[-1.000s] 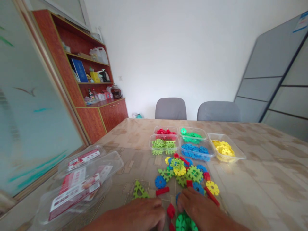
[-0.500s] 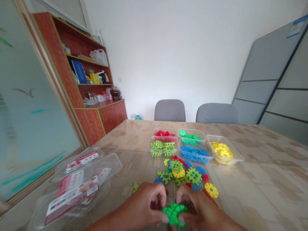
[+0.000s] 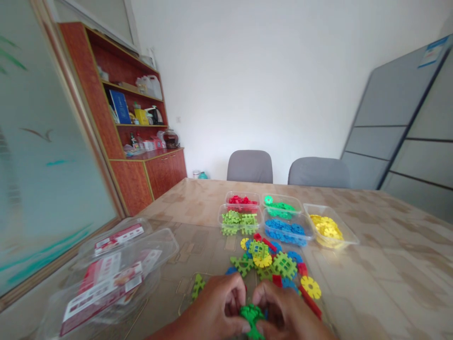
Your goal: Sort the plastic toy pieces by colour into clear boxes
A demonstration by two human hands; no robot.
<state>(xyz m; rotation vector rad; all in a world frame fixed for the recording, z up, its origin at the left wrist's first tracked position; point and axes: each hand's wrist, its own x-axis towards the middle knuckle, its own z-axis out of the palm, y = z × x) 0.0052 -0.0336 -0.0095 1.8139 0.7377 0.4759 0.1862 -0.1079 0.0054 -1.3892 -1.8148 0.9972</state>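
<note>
Between both hands, low in the head view, is a cluster of green plastic building pieces (image 3: 252,317). My left hand (image 3: 222,304) grips its left side, fingers curled and thumb pressed to it. On the other side my right hand (image 3: 283,309) pinches it the same way, hiding part of it. Just beyond my hands lies a loose heap of plastic pieces: lime-green lattice squares (image 3: 285,265), yellow notched discs (image 3: 310,287), blue discs and red connectors (image 3: 277,280). A lime-green piece (image 3: 198,286) lies left of my left hand.
Clear tubs hold sorted pieces: red (image 3: 242,201), lime green (image 3: 239,222), green (image 3: 281,208), blue (image 3: 286,231) and yellow (image 3: 328,230). Clear plastic lids (image 3: 159,243) with labels are stacked at the left of the table (image 3: 385,245). Two grey chairs (image 3: 249,166) stand behind it.
The green cluster has turned in my fingers and now looks narrower. My hands have come slightly closer together. The whole view has shifted a little.
</note>
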